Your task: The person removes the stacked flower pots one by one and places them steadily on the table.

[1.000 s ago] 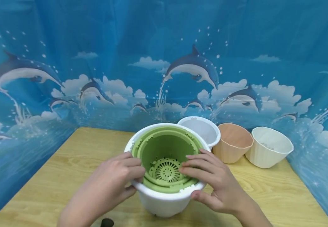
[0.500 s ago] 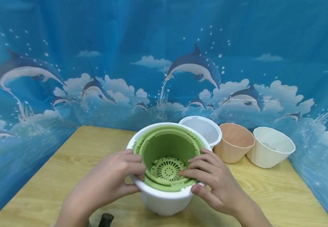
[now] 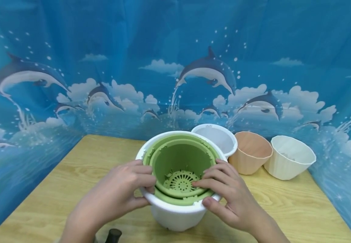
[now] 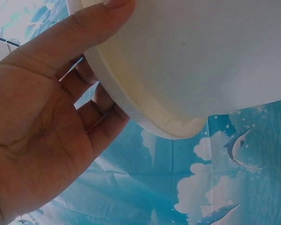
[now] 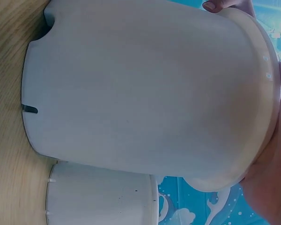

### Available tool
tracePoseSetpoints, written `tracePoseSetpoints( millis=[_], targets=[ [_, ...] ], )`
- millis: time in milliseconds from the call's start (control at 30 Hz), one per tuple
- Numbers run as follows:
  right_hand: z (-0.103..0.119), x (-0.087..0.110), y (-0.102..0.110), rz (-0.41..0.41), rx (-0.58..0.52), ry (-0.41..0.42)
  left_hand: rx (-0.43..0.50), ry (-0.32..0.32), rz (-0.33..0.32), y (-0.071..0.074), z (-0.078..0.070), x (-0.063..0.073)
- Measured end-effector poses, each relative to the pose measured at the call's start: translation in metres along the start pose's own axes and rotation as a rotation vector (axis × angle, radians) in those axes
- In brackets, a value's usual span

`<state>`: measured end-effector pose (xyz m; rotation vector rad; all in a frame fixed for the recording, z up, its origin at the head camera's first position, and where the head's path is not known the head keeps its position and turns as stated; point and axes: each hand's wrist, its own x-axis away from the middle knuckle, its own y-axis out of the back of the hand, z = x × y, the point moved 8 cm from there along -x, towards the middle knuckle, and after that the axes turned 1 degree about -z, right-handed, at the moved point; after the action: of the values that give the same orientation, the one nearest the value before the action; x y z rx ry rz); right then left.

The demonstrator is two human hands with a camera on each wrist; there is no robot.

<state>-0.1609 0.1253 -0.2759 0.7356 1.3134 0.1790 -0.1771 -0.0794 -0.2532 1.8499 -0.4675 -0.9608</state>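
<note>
A white plastic pot [image 3: 178, 217] stands upright on the table with two green pots nested inside it. The inner green pot [image 3: 175, 155] has a slotted, perforated bottom, and the outer green pot [image 3: 175, 201] shows as a ring around it. My left hand [image 3: 126, 185] grips the left rim, fingers over the edge and thumb outside under it; the left wrist view shows this thumb against the white wall [image 4: 192, 56]. On the right side my right hand [image 3: 230, 192] holds the rim, fingertips over the inner green edge and thumb against the white outside.
Behind to the right stand a smaller white pot [image 3: 231, 148], an orange faceted pot [image 3: 248, 158] and a cream faceted pot [image 3: 284, 165] with small pieces in it. A dark cylindrical thing [image 3: 113, 235] pokes in at the near edge. A dolphin-print curtain [image 3: 126, 67] surrounds the wooden table [image 3: 57, 195].
The inner green pot has shifted slightly to the right inside the white pot. Both hands keep nearly the same places on the rim; the head view has moved a little.
</note>
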Motion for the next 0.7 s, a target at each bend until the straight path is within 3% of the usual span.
tracePoseSetpoints(
  millis=[700],
  targets=[
    [0.0003,-0.002,0.0014,-0.053,-0.018,-0.007,-0.011,-0.007,-0.01,-0.0005,-0.0019,-0.0006]
  ],
)
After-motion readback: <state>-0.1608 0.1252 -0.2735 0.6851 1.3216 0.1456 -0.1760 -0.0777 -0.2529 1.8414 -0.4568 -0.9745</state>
